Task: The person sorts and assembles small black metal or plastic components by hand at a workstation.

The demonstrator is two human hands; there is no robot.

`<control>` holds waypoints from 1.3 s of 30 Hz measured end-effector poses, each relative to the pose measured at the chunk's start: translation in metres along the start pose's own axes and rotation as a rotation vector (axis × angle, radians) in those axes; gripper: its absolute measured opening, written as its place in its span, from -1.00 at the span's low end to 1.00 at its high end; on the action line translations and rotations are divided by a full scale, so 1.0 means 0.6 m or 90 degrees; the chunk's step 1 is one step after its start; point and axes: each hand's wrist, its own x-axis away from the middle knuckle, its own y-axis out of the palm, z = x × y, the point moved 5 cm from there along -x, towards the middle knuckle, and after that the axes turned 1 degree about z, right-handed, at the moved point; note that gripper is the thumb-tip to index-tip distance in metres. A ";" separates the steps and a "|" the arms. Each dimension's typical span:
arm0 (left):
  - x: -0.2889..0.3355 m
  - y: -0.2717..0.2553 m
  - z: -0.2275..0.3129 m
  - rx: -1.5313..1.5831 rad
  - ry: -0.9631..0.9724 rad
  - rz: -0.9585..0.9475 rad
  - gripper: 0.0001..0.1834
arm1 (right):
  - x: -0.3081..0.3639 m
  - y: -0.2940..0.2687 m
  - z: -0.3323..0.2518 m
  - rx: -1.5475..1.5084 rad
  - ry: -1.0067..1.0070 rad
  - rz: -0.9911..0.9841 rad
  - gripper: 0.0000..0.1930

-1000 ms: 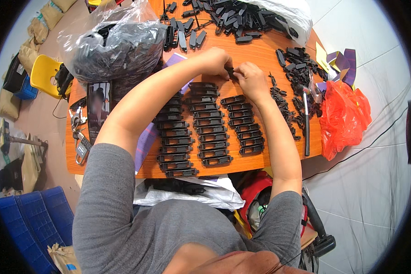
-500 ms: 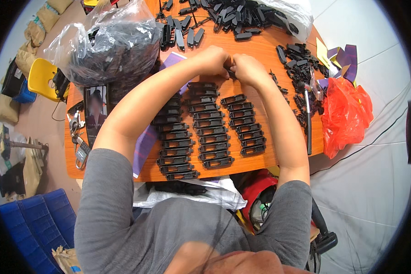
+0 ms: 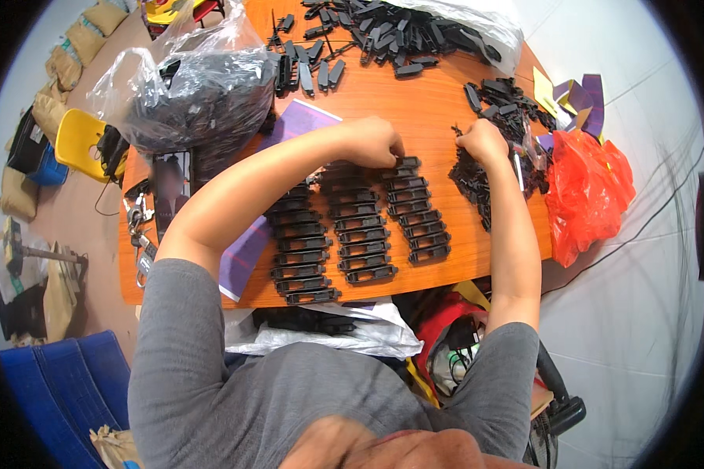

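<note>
Three columns of slim black plastic frames (image 3: 362, 227) lie on the wooden table in front of me. At the far end of the right column, my left hand (image 3: 378, 142) is curled with its fingertips on a black plastic frame (image 3: 406, 162). Further right, my right hand (image 3: 483, 142) is pinched at the left edge of a heap of small black parts (image 3: 471, 178). A small black part (image 3: 457, 130) shows at its fingertips. The palm side of both hands is hidden.
A clear bag of black parts (image 3: 203, 102) stands at the left, near keys (image 3: 138, 211) and a phone (image 3: 170, 187). More black pieces (image 3: 399, 31) are heaped at the far edge. A red plastic bag (image 3: 589, 195) hangs at the right edge beside a dark stick (image 3: 518, 168).
The hands were together above the columns and have parted. My left hand came down to the right column's far end, where a frame now lies; my right hand moved right to the small parts.
</note>
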 end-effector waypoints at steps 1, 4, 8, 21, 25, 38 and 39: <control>0.001 0.001 0.007 0.037 0.014 -0.030 -0.62 | -0.001 0.002 0.006 -0.001 -0.006 -0.001 -0.66; -0.026 -0.043 -0.067 -0.123 -0.233 0.164 -0.61 | 0.007 -0.008 0.007 -0.076 -0.006 0.081 -0.68; -0.033 -0.121 -0.156 -0.412 -0.337 0.404 -0.76 | 0.015 -0.010 0.009 -0.262 -0.082 0.237 -0.66; -0.058 -0.067 -0.108 -0.103 -0.145 0.276 -0.40 | 0.088 0.046 -0.077 -0.470 -0.195 0.085 -0.88; -0.054 -0.091 -0.110 -0.187 -0.061 0.292 -0.53 | 0.100 0.044 -0.074 -0.269 -0.252 0.178 -0.84; -0.046 -0.027 -0.061 -0.105 0.037 0.116 -0.53 | 0.101 0.050 -0.108 -0.491 -0.363 0.147 -0.87; -0.039 -0.035 -0.064 -0.087 0.010 0.128 -0.56 | 0.101 0.052 -0.111 -0.491 -0.363 0.146 -0.87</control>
